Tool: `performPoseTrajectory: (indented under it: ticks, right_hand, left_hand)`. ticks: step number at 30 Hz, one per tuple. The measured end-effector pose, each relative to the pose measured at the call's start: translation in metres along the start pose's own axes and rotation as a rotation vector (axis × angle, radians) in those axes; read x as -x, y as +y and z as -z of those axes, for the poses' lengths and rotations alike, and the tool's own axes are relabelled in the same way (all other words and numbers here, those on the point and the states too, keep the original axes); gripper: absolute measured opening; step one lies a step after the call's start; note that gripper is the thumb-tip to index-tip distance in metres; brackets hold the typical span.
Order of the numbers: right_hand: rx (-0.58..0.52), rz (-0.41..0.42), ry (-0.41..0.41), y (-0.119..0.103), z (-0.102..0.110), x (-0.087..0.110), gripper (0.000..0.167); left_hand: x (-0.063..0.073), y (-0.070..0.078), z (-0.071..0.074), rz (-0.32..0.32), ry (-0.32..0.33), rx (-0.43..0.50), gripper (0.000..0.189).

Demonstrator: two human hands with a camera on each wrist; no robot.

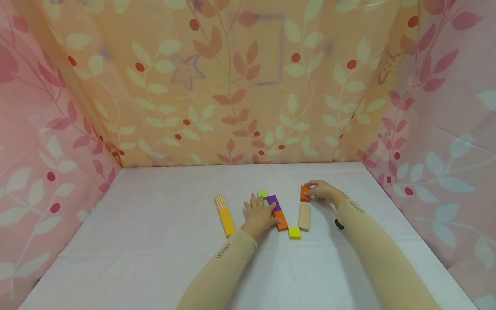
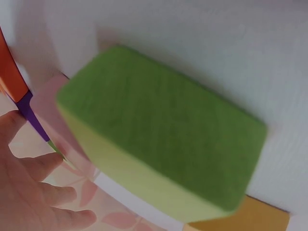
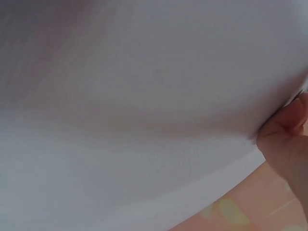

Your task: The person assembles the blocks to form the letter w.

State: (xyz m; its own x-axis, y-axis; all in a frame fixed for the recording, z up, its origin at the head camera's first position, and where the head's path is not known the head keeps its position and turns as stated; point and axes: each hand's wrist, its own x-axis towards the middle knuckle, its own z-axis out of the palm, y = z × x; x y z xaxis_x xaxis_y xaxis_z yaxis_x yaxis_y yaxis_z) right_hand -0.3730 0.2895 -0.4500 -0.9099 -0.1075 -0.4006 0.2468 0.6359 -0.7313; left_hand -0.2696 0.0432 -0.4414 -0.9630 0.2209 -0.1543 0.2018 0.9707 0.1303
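Note:
In the head view my right hand (image 1: pixel 324 191) pinches a small orange block (image 1: pixel 304 196) by its right side, at the top of a plain wood block (image 1: pixel 304 217). My left hand (image 1: pixel 258 216) has its fingers spread, with the thumb side right at a purple block (image 1: pixel 274 203) and a longer orange block (image 1: pixel 280 221) laid end to end. Past its fingertips lies a light green block (image 1: pixel 262 193). The left wrist view shows a large green block (image 2: pixel 163 125) and a pink block (image 2: pixel 60 115) beside the hand. The right wrist view catches only part of the right hand (image 3: pixel 288 139); its block is hidden there.
A bright yellow block (image 1: pixel 294 233) sits between the lower ends of the longer orange and wood blocks. Left of the left hand lies a yellow-orange strip (image 1: pixel 226 221) with pale striped pieces (image 1: pixel 220 201) at its far end. Patterned curtains (image 1: pixel 232 86) enclose the white table (image 1: pixel 135 241).

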Motion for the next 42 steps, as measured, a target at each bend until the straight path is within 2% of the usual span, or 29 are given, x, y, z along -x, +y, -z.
performPoseTrajectory:
  ticks: [7, 15, 25, 35, 42]
  right_hand:
    - [0.01, 0.038, -0.047, 0.0014, 0.0007, 0.0116, 0.049]
    - [0.059, 0.104, -0.048, 0.0022, 0.0021, 0.0083, 0.042]
    - [0.023, 0.123, -0.068, 0.006, 0.006, 0.0087, 0.047]
    - [0.048, 0.123, -0.063, 0.0053, 0.0024, 0.0073, 0.049]
    - [0.067, 0.113, -0.068, 0.0029, 0.0026, 0.0092, 0.049]
  left_hand:
    - [0.0011, 0.0006, -0.0032, -0.014, -0.008, 0.027, 0.064]
    - [-0.0012, -0.0013, -0.0016, -0.003, 0.002, 0.018, 0.065]
    - [-0.0078, -0.0001, -0.0023, -0.024, 0.015, -0.037, 0.066]
    - [-0.0042, -0.0018, 0.0051, -0.035, 0.019, 0.018, 0.064]
    - [-0.0033, -0.0017, 0.0056, -0.048, 0.011, 0.022, 0.065]
